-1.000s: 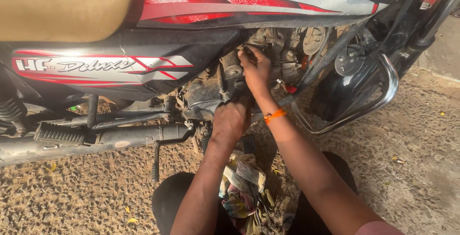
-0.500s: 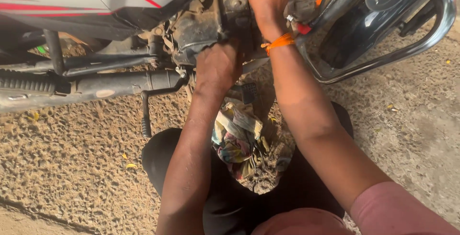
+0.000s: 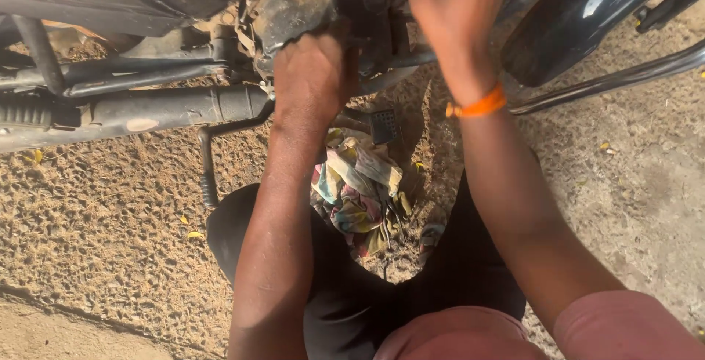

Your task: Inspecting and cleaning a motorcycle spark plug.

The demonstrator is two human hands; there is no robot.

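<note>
I crouch beside a motorcycle on rough ground. My left hand [image 3: 312, 74] is closed against the underside of the dirty engine block [image 3: 294, 4]; what its fingers grip is hidden. My right hand [image 3: 452, 8], with an orange band [image 3: 477, 104] at the wrist, reaches higher into the engine, fingers partly spread and tips cut off by the frame's top edge. I cannot see whether it holds anything. A crumpled multicoloured rag [image 3: 356, 184] lies on the ground between my knees, with a few dark tools beside it.
The exhaust pipe [image 3: 132, 110] runs left from the engine, with a kick lever [image 3: 209, 162] hanging below it. A chrome guard bar [image 3: 617, 77] and a black cover [image 3: 565, 30] are at the right. My dark-trousered knees [image 3: 235, 228] flank the rag.
The view has tilted down and closer, so the red and white bodywork has slid out at the top. Both hands stay at the engine; the right hand's fingers look more spread.
</note>
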